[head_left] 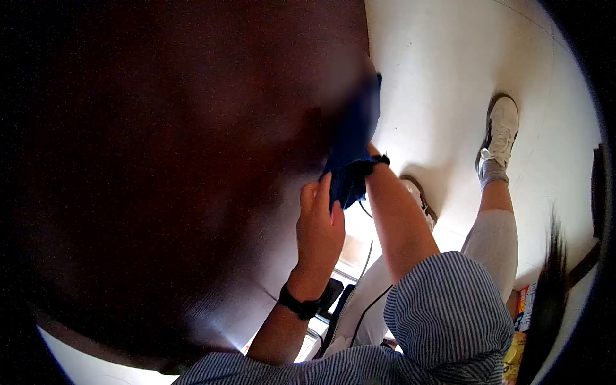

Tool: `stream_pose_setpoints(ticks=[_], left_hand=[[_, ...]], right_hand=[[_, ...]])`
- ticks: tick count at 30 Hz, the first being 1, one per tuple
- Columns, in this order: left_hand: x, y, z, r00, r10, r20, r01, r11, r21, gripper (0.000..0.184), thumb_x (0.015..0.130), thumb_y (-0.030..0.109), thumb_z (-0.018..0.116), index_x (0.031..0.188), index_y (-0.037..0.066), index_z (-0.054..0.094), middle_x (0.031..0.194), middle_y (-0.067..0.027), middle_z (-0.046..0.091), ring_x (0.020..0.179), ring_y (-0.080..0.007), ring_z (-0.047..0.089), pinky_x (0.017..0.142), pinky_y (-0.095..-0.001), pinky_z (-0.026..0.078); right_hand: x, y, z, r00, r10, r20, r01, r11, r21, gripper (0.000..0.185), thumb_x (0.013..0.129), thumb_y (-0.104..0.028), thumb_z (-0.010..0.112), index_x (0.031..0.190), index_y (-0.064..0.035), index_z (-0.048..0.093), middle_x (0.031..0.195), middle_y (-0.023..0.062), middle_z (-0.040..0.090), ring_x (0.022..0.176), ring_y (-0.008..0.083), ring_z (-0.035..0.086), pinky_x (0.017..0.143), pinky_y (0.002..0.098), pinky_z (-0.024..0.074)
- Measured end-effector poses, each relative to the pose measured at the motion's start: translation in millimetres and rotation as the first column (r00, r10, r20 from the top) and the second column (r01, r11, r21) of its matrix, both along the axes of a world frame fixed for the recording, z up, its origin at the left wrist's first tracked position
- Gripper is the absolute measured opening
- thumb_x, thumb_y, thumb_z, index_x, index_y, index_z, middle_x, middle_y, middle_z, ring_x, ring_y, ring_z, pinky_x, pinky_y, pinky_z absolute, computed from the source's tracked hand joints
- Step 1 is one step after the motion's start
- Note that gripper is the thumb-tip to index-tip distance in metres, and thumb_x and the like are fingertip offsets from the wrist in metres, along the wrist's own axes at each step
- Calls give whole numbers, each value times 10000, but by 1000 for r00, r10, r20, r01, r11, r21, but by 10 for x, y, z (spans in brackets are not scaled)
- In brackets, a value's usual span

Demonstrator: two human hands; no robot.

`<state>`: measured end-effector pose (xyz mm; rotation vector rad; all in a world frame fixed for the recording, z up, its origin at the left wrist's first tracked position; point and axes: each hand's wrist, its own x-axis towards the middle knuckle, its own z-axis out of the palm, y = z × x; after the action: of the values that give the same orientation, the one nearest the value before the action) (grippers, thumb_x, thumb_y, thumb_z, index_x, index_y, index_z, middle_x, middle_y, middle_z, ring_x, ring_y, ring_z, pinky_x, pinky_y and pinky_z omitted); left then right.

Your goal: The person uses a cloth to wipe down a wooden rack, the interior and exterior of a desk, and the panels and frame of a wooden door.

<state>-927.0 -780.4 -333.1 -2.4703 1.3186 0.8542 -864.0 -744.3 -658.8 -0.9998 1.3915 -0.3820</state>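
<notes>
A dark blue cloth piece [354,138] stretches along the right edge of the dark brown table. My left hand [319,215], with a black watch on its wrist, pinches the near end of the cloth between thumb and fingers. My right forearm reaches to the cloth from the right, with a black band at the wrist. A little skin of my right hand [373,150] shows beside the cloth; its fingers are hidden behind or inside the fabric, I cannot tell which. The far end of the cloth is blurred.
The dark brown table [160,160] fills the left side. Pale floor [436,58] lies to the right, with my white sneakers [500,128] on it. A thin black cable [369,260] hangs near my lap. Colourful packages [525,308] stand at lower right.
</notes>
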Motion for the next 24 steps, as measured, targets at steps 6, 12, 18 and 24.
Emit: stream_pose_setpoints(ticks=[6, 12, 18, 24], left_hand=[[-165, 217, 1118, 988, 152, -16, -148, 978, 147, 493, 863, 14, 587, 1337, -5, 449, 1206, -194, 472, 1028, -286, 545, 868, -362, 470], [-243, 802, 2280, 992, -37, -118, 20, 990, -138, 418, 772, -21, 667, 1181, -5, 585, 1071, -190, 538, 920, -283, 599, 734, -348, 516], [-183, 1454, 2902, 989, 50, -141, -53, 999, -15, 408, 749, 29, 675, 1154, 65, 637, 1051, -162, 593, 927, -298, 623, 756, -381, 548], [48, 1653, 2991, 960, 40, -279, 36, 964, 263, 422, 768, -12, 614, 1187, 23, 583, 1105, -193, 566, 965, -344, 614, 732, -380, 537]], right_hand=[[3, 274, 1057, 1000, 1, -4, 0, 998, 62, 600, 974, -316, 449, 1507, -141, 235, 1575, 209, 86, 1420, 469, 106, 1153, 538, 117], [284, -392, 3108, 919, -265, 291, 335, 915, -225, 550, 974, -244, 481, 1486, -159, 299, 1569, 208, 113, 1426, 440, 131, 1142, 601, 97], [71, -393, 4716, 944, -20, 330, 293, 515, -805, 429, 956, -222, 521, 1379, -210, 452, 1520, 163, 284, 1386, 387, 297, 1116, 620, 227], [-17, 247, 4543, 911, 136, 389, 318, 366, -874, 453, 886, -257, 639, 1305, -343, 490, 1508, 106, 286, 1371, 408, 322, 1091, 639, 270]])
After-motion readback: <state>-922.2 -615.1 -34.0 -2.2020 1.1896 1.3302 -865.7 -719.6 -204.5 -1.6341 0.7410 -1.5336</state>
